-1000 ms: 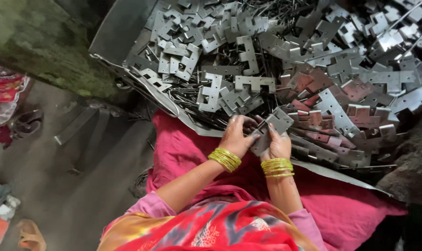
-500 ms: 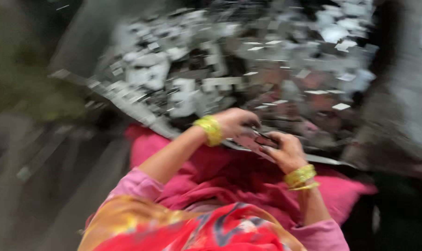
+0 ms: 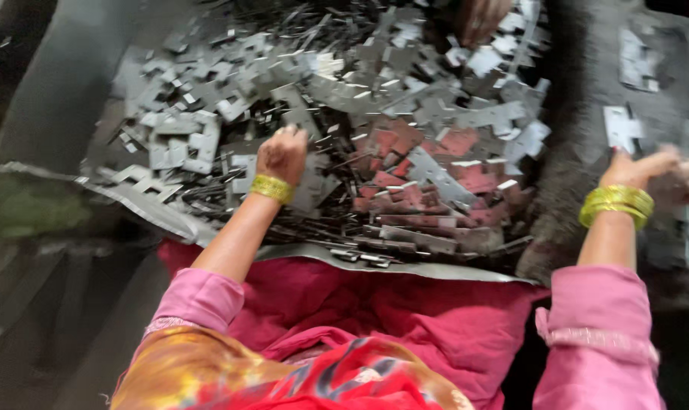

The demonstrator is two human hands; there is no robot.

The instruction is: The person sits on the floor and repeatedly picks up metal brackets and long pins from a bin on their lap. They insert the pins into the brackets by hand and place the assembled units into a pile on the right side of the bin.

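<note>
— Hundreds of stamped metal plates [image 3: 405, 144] fill the middle, heaped on a bent metal sheet [image 3: 154, 212] whose raised lip likely keeps them from sliding off.

— Where are the hands?

— Left hand [image 3: 282, 154] at nine o'clock of the heap, knuckles up, fingers curled down into the pieces; whether it grips one I cannot tell. Right hand [image 3: 648, 168] reaches out to three o'clock, blurred, fingers loosely spread beside a smaller lot of plates [image 3: 624, 127].

— Any labels or packages?

— None visible. Only yellow bangles [image 3: 616, 205] and pink cloth [image 3: 405, 319] at six o'clock.
</note>
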